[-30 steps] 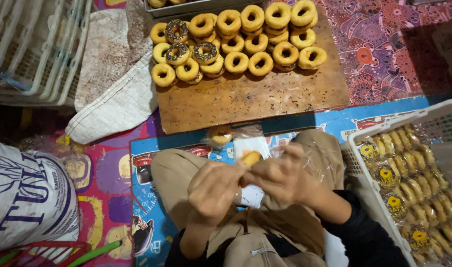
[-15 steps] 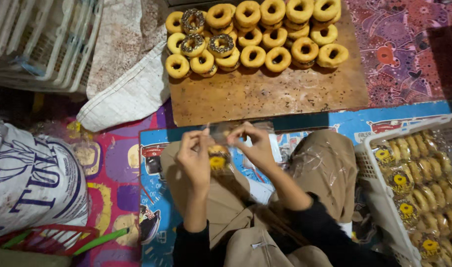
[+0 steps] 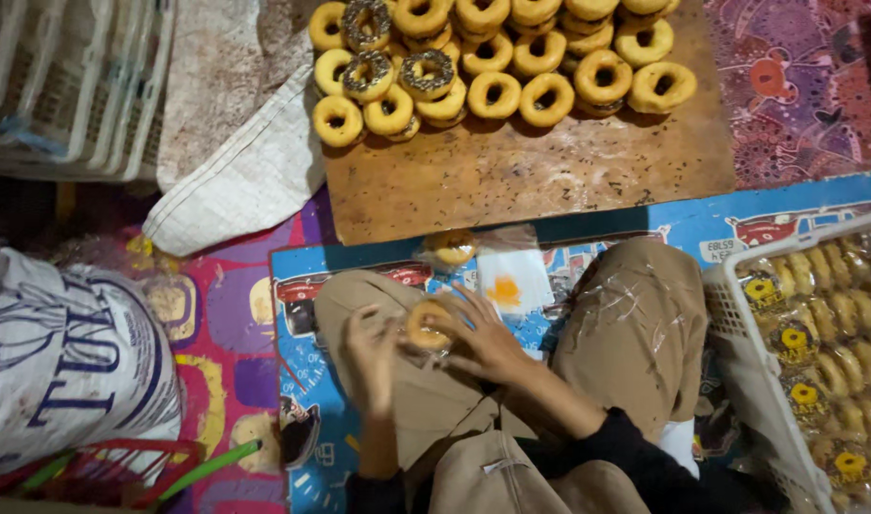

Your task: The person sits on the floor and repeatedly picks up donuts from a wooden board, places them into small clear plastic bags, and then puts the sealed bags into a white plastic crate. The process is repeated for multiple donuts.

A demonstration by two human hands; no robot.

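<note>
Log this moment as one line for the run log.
left hand: touching round golden doughnut in clear plastic wrap | right hand: holding same doughnut | brown wooden board: stacked doughnuts | white plastic crate: wrapped doughnuts

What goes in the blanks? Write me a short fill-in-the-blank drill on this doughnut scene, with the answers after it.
1. Both hands hold one ____ over the person's lap, the left hand beside the right hand.
2. The pile of doughnuts lies on a ____ board.
3. The white basket at the person's right holds ____ doughnuts.

Missing words: doughnut; wooden; bagged
</note>
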